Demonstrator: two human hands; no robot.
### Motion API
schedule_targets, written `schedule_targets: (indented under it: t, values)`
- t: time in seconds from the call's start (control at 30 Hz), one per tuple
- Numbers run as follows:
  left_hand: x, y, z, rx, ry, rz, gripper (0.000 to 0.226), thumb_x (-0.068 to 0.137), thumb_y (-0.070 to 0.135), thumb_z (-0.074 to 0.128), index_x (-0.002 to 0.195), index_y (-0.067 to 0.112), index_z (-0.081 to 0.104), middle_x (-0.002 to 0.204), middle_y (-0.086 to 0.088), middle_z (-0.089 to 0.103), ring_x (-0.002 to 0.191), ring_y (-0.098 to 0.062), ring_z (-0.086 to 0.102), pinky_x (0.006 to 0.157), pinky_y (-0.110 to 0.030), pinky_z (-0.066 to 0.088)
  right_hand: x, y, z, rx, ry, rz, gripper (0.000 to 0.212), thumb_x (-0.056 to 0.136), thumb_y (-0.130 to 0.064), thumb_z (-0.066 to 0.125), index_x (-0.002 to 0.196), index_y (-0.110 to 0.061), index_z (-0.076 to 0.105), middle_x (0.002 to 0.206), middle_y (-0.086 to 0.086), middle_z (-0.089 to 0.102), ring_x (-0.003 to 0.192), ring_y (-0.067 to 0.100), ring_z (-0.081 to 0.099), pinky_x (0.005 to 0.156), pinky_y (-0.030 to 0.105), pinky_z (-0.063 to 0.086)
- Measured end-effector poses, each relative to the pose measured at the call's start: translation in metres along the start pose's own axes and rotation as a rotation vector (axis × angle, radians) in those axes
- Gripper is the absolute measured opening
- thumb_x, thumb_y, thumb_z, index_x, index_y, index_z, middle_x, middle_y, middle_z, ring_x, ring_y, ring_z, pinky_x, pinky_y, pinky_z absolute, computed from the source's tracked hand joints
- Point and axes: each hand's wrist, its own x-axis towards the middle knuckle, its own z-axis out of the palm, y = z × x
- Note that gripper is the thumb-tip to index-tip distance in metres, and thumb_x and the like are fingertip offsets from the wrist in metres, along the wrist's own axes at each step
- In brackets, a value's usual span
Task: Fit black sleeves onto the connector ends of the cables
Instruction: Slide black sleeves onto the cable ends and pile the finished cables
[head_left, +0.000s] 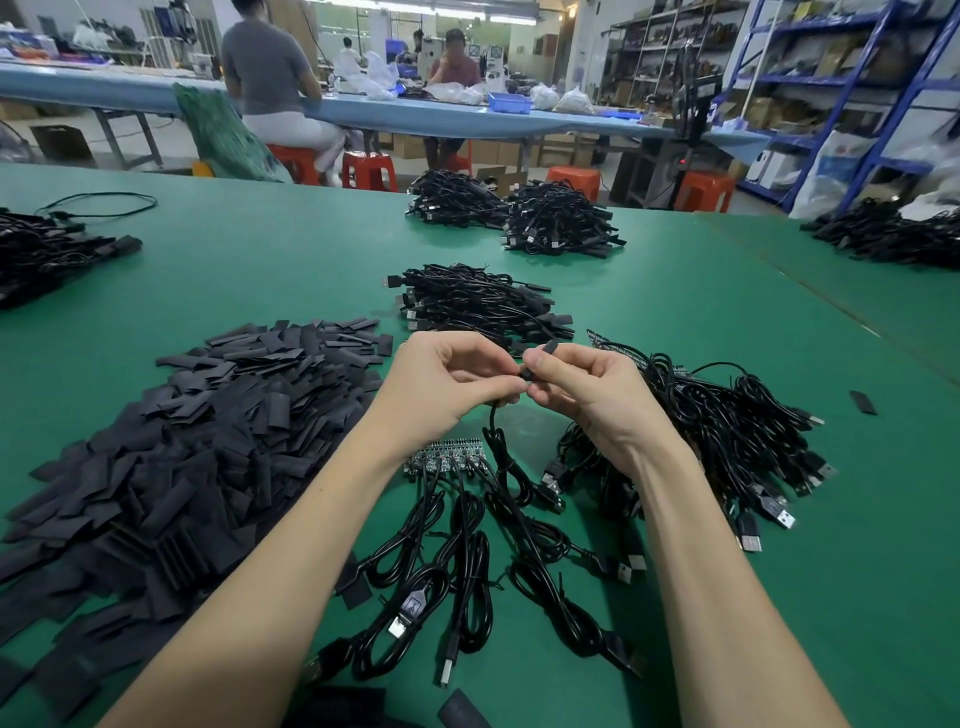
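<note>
Both my hands are raised together above the green table. My left hand pinches the end of a black cable that hangs down to the table. My right hand pinches a black sleeve right at that cable end; the two meet between my fingertips, and the connector itself is hidden. A big heap of flat black sleeves lies to the left. Below my hands, several cables with small circuit boards and USB plugs lie spread out.
A bundle of cables lies right of my hands. More cable piles sit ahead, further back, at far right and far left. A stray sleeve lies at right. People sit at a blue bench behind.
</note>
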Motion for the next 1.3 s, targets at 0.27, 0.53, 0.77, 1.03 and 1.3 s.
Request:
schedule_targets:
  t: [0.27, 0.53, 0.77, 1.03, 1.3]
  values:
    - [0.000, -0.002, 0.002, 0.008, 0.016, 0.021, 0.013, 0.077, 0.009, 0.086, 0.085, 0.017, 0.079, 0.078, -0.007, 0.078, 0.073, -0.026, 0.076, 0.070, -0.022, 0.058, 0.000, 0.001, 0.000, 0.028, -0.019, 0.010, 0.015, 0.072, -0.025, 0.084, 0.076, -0.011, 0.080, 0.078, 0.010, 0.072, 0.067, 0.011, 0.068, 0.068, 0.017, 0.056]
    - [0.000, -0.001, 0.002, 0.028, 0.035, 0.047, 0.013, 0.077, 0.008, 0.086, 0.087, 0.010, 0.078, 0.077, -0.007, 0.077, 0.071, -0.027, 0.076, 0.070, -0.024, 0.059, 0.000, 0.002, 0.000, 0.055, -0.028, 0.022, 0.013, 0.073, -0.024, 0.083, 0.075, -0.012, 0.080, 0.080, 0.009, 0.073, 0.068, 0.010, 0.068, 0.069, 0.016, 0.056]
    - [0.000, 0.001, 0.001, 0.006, 0.026, 0.063, 0.013, 0.077, 0.007, 0.086, 0.088, 0.010, 0.080, 0.078, -0.008, 0.078, 0.071, -0.026, 0.076, 0.069, -0.025, 0.059, 0.000, 0.002, 0.000, 0.090, -0.056, 0.033, 0.012, 0.075, -0.022, 0.081, 0.076, -0.011, 0.079, 0.079, 0.006, 0.072, 0.068, 0.010, 0.068, 0.068, 0.015, 0.057]
    - [0.000, -0.001, 0.008, -0.020, 0.107, 0.055, 0.012, 0.079, 0.007, 0.085, 0.090, 0.009, 0.079, 0.079, -0.008, 0.078, 0.075, -0.026, 0.077, 0.073, -0.027, 0.061, 0.001, 0.004, 0.010, 0.170, 0.060, -0.049, 0.016, 0.077, -0.024, 0.081, 0.092, -0.018, 0.079, 0.088, 0.010, 0.076, 0.072, 0.014, 0.071, 0.071, 0.019, 0.057]
    - [-0.001, -0.001, 0.011, -0.037, 0.118, 0.038, 0.011, 0.079, 0.007, 0.085, 0.085, 0.012, 0.077, 0.078, -0.009, 0.078, 0.074, -0.027, 0.077, 0.072, -0.027, 0.060, 0.000, 0.001, 0.010, 0.142, 0.079, -0.087, 0.022, 0.088, -0.013, 0.076, 0.109, -0.016, 0.075, 0.093, 0.015, 0.076, 0.076, 0.018, 0.071, 0.073, 0.024, 0.059]
